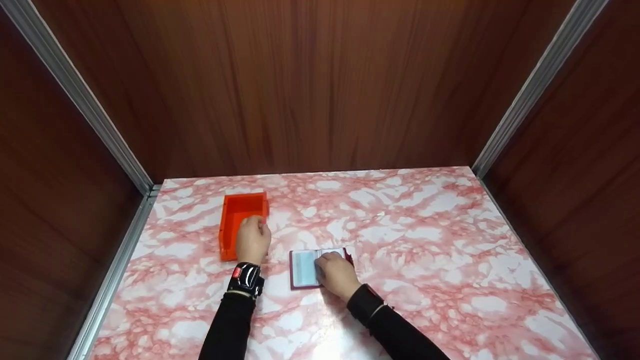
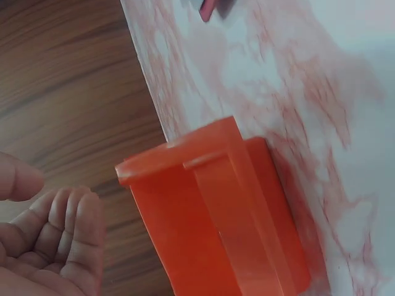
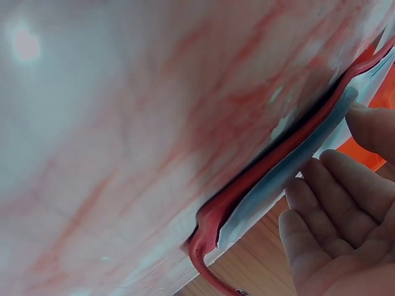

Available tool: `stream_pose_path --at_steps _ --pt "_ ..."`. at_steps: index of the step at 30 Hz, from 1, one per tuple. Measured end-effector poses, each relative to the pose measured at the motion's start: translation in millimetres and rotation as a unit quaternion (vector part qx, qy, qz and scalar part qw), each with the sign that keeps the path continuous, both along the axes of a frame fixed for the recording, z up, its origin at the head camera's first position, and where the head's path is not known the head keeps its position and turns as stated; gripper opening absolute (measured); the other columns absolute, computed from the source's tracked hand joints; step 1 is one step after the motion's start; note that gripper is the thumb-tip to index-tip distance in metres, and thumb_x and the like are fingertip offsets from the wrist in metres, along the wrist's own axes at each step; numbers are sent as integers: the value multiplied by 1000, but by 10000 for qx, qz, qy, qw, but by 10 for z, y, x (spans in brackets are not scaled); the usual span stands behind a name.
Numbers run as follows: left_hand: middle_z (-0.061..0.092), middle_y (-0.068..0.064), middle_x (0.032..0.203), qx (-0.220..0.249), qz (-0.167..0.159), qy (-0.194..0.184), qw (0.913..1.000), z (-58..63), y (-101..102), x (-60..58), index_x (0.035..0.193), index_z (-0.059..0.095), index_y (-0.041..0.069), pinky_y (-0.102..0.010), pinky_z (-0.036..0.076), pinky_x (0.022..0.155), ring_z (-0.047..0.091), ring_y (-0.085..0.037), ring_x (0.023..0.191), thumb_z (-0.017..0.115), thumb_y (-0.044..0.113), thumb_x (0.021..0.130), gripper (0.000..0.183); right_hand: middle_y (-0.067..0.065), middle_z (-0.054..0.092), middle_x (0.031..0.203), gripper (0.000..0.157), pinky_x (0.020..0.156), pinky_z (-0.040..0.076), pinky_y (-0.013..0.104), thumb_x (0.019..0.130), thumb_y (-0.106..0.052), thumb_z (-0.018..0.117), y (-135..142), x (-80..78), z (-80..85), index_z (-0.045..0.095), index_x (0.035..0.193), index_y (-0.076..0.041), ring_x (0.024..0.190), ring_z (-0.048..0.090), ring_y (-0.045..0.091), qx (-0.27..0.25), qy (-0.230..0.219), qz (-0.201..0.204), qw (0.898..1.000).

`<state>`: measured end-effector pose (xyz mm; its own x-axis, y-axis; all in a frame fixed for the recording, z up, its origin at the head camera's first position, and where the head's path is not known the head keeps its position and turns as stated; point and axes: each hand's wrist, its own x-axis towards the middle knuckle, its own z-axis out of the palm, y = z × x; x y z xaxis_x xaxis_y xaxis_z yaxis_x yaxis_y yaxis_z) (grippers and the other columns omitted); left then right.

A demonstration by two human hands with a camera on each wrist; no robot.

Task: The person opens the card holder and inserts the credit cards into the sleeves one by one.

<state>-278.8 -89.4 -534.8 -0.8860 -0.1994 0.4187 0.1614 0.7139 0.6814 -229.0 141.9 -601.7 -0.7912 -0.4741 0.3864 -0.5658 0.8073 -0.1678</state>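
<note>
An opened dark-red card holder (image 1: pixel 303 270) with clear, pale-blue plastic sleeves lies on the table. My right hand (image 1: pixel 337 274) is over its right half, covering much of it. Seen from the right wrist, the thumb touches the edge of the sleeves (image 3: pixel 281 169), while the other fingers are loosely bent beside them. A red strap (image 3: pixel 213 274) sticks out from the cover. My left hand (image 1: pixel 253 240) hovers at the right side of an orange bin (image 1: pixel 223 227). Its fingers (image 2: pixel 80 231) are loosely bent, with a gap to the thumb and nothing visible between.
Pink-and-white marbled tabletop (image 1: pixel 425 240) surrounds both things. Dark wood-grain panels (image 1: pixel 320 90) stand at the back and both sides, joined by grey metal posts (image 1: pixel 530 85). The orange bin sits left of the card holder and farther back.
</note>
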Motion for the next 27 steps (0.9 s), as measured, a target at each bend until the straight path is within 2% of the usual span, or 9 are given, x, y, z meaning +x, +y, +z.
stream_pose_path --at_steps 4,8,13,17,22,27 --pt "61 -20 90 -66 83 -12 9999 -2 -63 -42 100 66 -6 -49 48 77 60 -38 86 62 4 86 19 4 64 91 23 74 52 35 74 -13 81 2 3 5 69 93 -8 85 61 24 -10 19 10 10000" --pt "63 -26 94 -205 148 -187 9995 3 -132 -102 102 66 -9 -52 48 82 60 -43 90 62 4 86 22 4 64 91 22 74 52 35 75 -13 80 5 -2 -1 69 93 -7 85 61 24 -19 31 33 10000" --pt "64 -29 96 -456 177 -704 9963 -7 -204 -180 104 65 -11 -53 48 84 61 -46 92 62 6 87 24 4 64 90 21 74 52 35 76 -14 80 6 4 7 69 93 -8 84 61 25 -15 32 39 10000" --pt "65 -26 88 -479 190 -1125 9923 -36 -239 -213 93 65 -9 -52 50 78 62 -45 86 62 6 87 16 4 64 90 23 74 52 35 74 -13 81 7 5 0 69 92 -7 84 61 24 -22 63 77 9999" --pt "63 -20 73 -504 192 -1441 9881 -108 -269 -242 77 59 -2 -50 50 66 63 -41 73 61 5 85 12 4 63 89 22 74 52 34 74 -13 81 10 9 -2 68 91 -8 83 60 24 -37 37 88 9999" --pt "61 -17 71 -549 120 -1908 9800 -176 -294 -283 77 57 0 -47 50 65 61 -37 71 60 8 87 13 4 64 89 21 73 52 34 74 -13 80 21 4 -3 68 91 -8 83 60 24 -36 60 72 9999"
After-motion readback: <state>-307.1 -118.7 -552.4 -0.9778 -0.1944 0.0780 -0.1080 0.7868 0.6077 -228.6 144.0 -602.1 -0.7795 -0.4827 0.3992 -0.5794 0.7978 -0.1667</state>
